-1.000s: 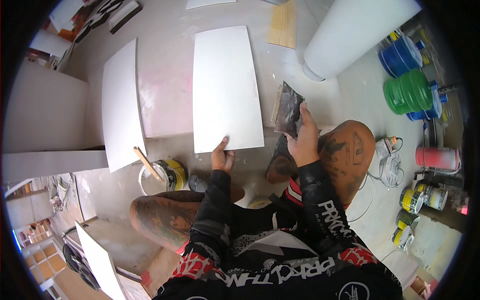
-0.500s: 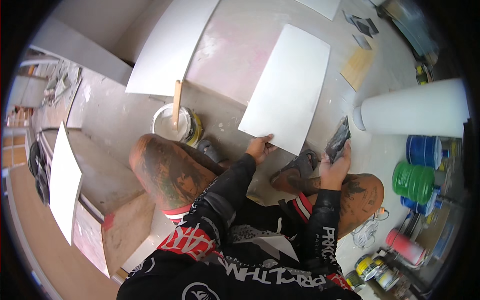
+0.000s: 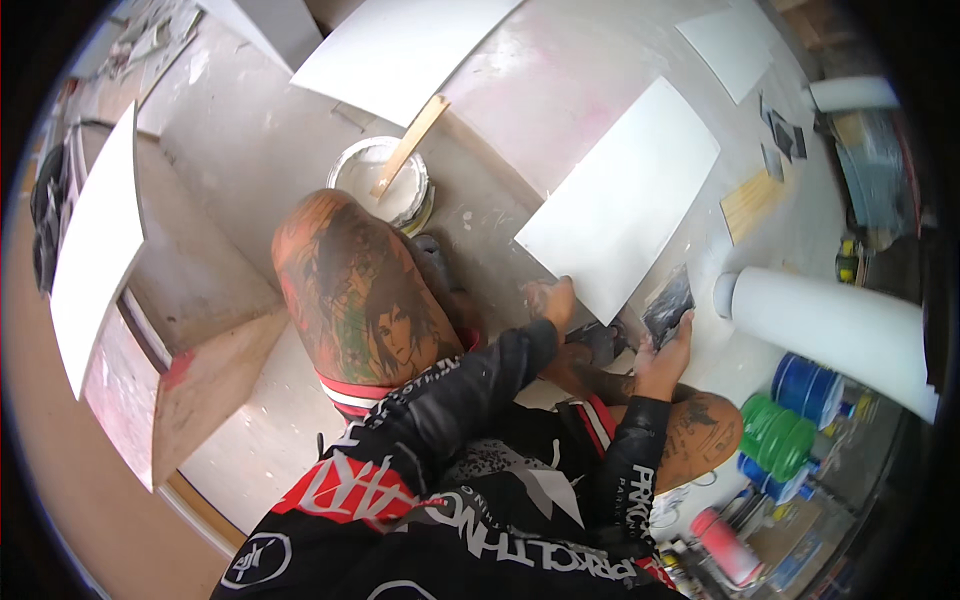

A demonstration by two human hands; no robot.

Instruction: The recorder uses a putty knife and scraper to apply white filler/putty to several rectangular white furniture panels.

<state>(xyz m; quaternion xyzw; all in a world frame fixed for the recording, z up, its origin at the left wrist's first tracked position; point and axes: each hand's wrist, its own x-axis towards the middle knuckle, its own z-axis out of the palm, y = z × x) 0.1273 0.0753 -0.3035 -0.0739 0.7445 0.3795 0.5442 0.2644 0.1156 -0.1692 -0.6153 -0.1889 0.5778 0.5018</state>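
A flat white panel (image 3: 628,195) lies in front of me, its long side slanting away to the upper right. At its near edge is my left hand (image 3: 551,300), the thumb close to the panel's rim. The fingers are blurred and partly hidden, so a grip on the panel cannot be made out. To the right of the panel's near corner, my right hand (image 3: 665,362) is closed on a dark, worn piece of sandpaper (image 3: 669,303), which sticks out beyond the fingers.
Between panels on the left stands a bucket of pale paste (image 3: 381,180) with a wooden stick (image 3: 412,145) in it. More white panels (image 3: 400,55) lie or lean around. A white roll (image 3: 825,335), blue and green water jugs (image 3: 777,436) and dark scraps (image 3: 787,135) are to the right.
The view has swung, shifting the panels and bucket across the picture. My left hand sits less over the white panel's near edge. The right hand still holds the sandpaper.
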